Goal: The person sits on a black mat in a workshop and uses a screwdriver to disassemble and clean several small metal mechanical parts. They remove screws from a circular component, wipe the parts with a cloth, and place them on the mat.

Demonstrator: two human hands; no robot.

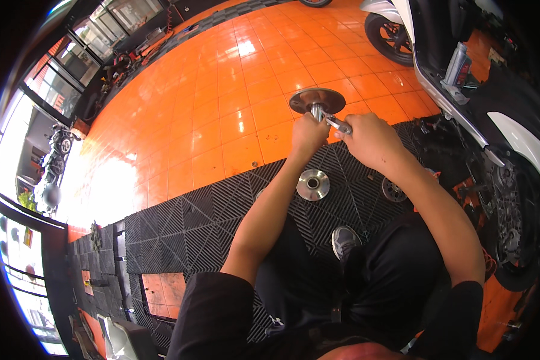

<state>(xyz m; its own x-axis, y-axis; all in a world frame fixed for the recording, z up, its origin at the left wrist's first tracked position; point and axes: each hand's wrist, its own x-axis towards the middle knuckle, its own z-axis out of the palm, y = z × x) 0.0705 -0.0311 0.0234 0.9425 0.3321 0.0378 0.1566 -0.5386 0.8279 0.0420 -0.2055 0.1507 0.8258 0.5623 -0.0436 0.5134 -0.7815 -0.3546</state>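
Note:
Out in front of me, a dark metal pulley disc with a short bright shaft is held up off the floor. My left hand is closed round the near end of that shaft, just below the disc. My right hand is closed on a silver metal tool, whose tip reaches toward the shaft beside my left fingers. My fingers hide the tool's exact kind and whether it touches the shaft. A shiny round pulley face with a central hole lies on the mat beneath my arms.
Black ribbed mats border the orange tiled floor. A partly dismantled scooter stands at right, a bottle resting on it. Another round metal part lies by my right forearm. My shoe is on the mat.

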